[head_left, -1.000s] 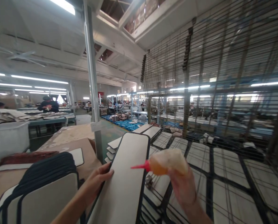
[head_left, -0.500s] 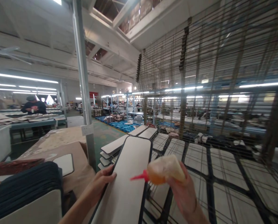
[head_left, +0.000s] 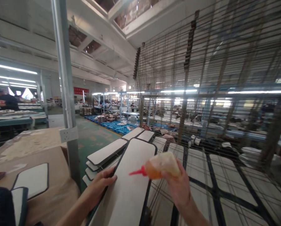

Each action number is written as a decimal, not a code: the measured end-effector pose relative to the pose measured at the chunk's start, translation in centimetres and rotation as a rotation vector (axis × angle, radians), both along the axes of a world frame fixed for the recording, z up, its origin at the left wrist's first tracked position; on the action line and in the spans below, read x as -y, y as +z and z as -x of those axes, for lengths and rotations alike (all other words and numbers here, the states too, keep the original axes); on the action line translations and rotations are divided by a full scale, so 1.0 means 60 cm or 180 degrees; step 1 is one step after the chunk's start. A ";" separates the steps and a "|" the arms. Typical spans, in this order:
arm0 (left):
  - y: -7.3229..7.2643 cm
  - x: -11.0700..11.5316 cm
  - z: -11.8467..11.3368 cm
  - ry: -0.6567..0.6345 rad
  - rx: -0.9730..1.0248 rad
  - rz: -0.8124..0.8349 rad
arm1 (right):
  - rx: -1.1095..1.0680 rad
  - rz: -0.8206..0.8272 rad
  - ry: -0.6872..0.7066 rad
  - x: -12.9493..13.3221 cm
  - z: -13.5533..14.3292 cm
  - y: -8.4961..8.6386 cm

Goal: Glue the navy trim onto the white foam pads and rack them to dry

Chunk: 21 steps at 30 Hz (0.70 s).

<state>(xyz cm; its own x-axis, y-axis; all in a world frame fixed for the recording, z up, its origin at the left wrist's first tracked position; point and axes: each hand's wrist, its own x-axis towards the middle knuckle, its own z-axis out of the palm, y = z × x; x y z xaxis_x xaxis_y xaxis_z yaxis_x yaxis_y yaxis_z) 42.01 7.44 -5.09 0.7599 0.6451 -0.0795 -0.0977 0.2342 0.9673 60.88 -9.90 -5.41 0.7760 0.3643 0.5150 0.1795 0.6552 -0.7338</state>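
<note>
A long white panel with dark edging and rounded corners [head_left: 128, 175] is tilted up before me. My left hand [head_left: 105, 182] grips its left edge, thumb on the white face. In my right hand [head_left: 178, 185] is a squeeze bottle [head_left: 162, 165] of amber liquid, lying sideways over the panel's right part. Its red nozzle points left above the white face. Whether the tip touches the panel I cannot tell.
Wire racks [head_left: 185, 81] rise at the right, with several edged panels lying on the lower one. More panels [head_left: 107, 151] are stacked just left. A brown-covered table [head_left: 57, 179] and metal post [head_left: 66, 78] stand left. A person [head_left: 3, 100] is at the far left.
The view has turned to the right, so the post, table and person sit further left. Both hands keep their holds, and the bottle stays over the panel.
</note>
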 end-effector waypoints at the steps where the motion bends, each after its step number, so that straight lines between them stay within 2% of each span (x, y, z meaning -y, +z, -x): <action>1: 0.001 -0.002 -0.006 -0.0080 -0.0016 -0.0025 | -0.0052 -0.0051 -0.0096 -0.016 -0.020 0.016; 3: 0.003 -0.005 -0.018 -0.0163 -0.0015 -0.0008 | -0.0065 -0.0066 -0.0180 -0.040 -0.048 0.033; 4: 0.003 -0.008 -0.024 -0.0146 -0.0019 0.0041 | -0.0035 -0.0026 -0.0138 -0.045 -0.051 0.033; 8: 0.000 -0.026 -0.043 -0.0014 -0.0076 0.0221 | 0.0197 0.0374 0.0405 -0.032 -0.013 -0.005; 10: -0.003 -0.035 -0.050 -0.0001 -0.0092 0.0251 | 0.0286 0.0472 0.0617 -0.024 -0.002 -0.014; 12: -0.004 -0.039 -0.056 -0.0032 -0.0126 0.0287 | 0.0191 0.0354 0.0320 -0.028 -0.019 -0.007; 14: -0.004 -0.041 -0.064 -0.0106 -0.0167 0.0300 | 0.0005 0.0151 -0.0218 -0.039 -0.052 0.005; 16: -0.005 -0.045 -0.076 -0.0130 -0.0200 0.0302 | -0.0077 0.0092 -0.0401 -0.048 -0.078 0.006; 18: -0.009 -0.053 -0.093 -0.0093 -0.0247 0.0301 | -0.0070 0.0188 -0.0257 -0.050 -0.079 -0.009; 21: -0.021 -0.077 -0.123 0.0072 -0.0416 0.0226 | -0.0015 0.0366 0.0366 -0.038 -0.046 -0.034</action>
<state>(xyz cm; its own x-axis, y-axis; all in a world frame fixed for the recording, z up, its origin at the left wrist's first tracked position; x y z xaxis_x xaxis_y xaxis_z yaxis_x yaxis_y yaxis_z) 49.40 12.07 -6.37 0.7255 0.6512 -0.2228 0.0222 0.3015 0.9532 63.62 -7.61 -7.45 0.7280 0.5072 0.4612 0.1045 0.5828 -0.8059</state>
